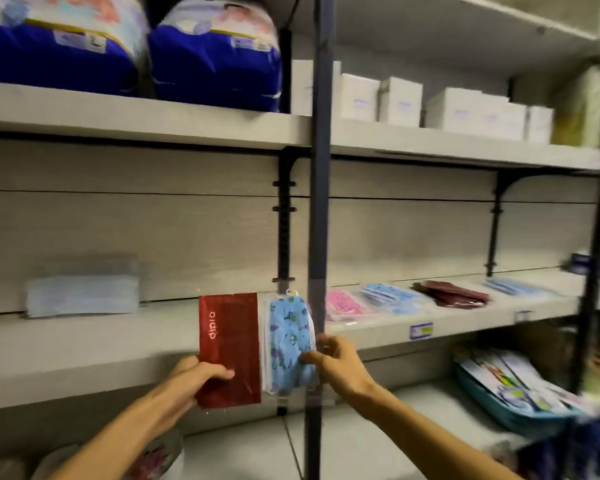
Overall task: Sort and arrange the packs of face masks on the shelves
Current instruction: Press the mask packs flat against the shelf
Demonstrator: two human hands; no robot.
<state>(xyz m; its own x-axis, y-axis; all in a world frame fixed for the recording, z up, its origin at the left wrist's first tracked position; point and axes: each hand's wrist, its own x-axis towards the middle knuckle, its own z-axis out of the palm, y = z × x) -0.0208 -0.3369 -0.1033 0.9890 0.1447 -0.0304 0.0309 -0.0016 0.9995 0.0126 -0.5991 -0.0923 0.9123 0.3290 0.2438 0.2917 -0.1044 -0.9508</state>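
My left hand [194, 377] grips a dark red pack of face masks [228, 341] by its lower edge, upright in front of the middle shelf [84, 348]. Beside it my right hand [336, 362] pinches a clear pack of blue flowered masks [288, 337], held upright against the dark upright post [317, 202]. On the shelf to the right lie a pink pack [343, 303], light blue packs [392, 296], a pile of dark red packs [451, 294] and more blue packs [513, 287]. A stack of pale blue masks [82, 294] sits at the left.
Big blue bags [215, 60] fill the top left shelf, white boxes [465, 112] the top right. A teal basket of packets [510, 393] stands on the lower right shelf. A flowered bowl [153, 459] is at the bottom left.
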